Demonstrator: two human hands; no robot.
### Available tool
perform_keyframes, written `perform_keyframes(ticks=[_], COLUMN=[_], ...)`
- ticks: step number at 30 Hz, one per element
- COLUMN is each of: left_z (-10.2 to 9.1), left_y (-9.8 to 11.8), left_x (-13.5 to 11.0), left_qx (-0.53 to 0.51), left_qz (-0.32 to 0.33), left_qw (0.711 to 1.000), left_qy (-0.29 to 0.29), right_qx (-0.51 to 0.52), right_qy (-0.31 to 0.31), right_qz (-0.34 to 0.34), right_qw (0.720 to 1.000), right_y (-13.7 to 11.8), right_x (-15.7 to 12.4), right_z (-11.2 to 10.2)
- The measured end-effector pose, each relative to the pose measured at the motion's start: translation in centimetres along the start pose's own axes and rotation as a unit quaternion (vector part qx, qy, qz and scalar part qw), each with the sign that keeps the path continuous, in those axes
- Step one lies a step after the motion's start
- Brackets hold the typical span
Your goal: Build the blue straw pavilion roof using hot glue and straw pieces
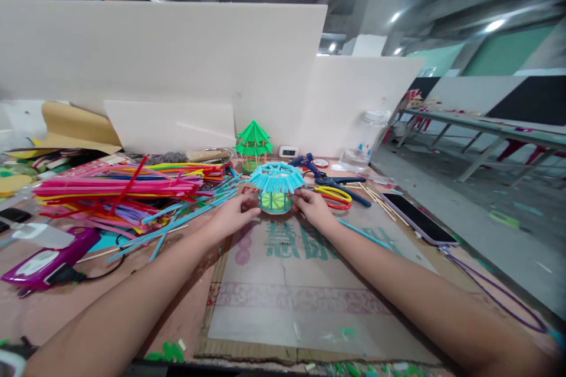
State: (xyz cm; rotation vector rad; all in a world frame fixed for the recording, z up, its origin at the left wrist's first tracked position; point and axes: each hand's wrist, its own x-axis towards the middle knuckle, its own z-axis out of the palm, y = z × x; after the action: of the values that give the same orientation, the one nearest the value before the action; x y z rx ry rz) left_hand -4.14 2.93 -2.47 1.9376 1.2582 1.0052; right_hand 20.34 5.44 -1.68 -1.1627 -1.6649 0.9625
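A small pavilion model with a light-blue straw roof and a green base stands on a cardboard sheet in the middle of the table. My left hand grips its base from the left, fingers curled against it. From the right, my right hand holds the same base with closed fingers. A finished green pavilion model stands just behind it, near the white back board.
A big heap of coloured straws lies at the left, with a purple device in front of it. Scissors, a blue glue gun, wooden sticks and a phone lie at the right. White boards wall the back.
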Motion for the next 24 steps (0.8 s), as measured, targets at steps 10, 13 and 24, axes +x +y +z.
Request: perform_keyframes(ticks=[10,13,24], left_z=[1.1,1.4,0.0], left_y=[0.2,-0.1,-1.7], left_x=[-0.4,-0.3,0.4], left_qx=[0.037,0.046,0.081], left_qz=[0.038,0.058,0.066], left_qw=[0.995,0.993,0.983], left_qy=[0.079,0.091,0.148], right_qx=[0.033,0.029,0.001], right_qy=[-0.034,-0.047,0.045], right_qz=[0.015,0.014,-0.074], right_qw=[0.999,0.998,0.996], right_y=[-1.5,-1.9,-1.5], right_x=[-1.6,-2.1,-1.3], right_z=[1.6,1.9,-0.4])
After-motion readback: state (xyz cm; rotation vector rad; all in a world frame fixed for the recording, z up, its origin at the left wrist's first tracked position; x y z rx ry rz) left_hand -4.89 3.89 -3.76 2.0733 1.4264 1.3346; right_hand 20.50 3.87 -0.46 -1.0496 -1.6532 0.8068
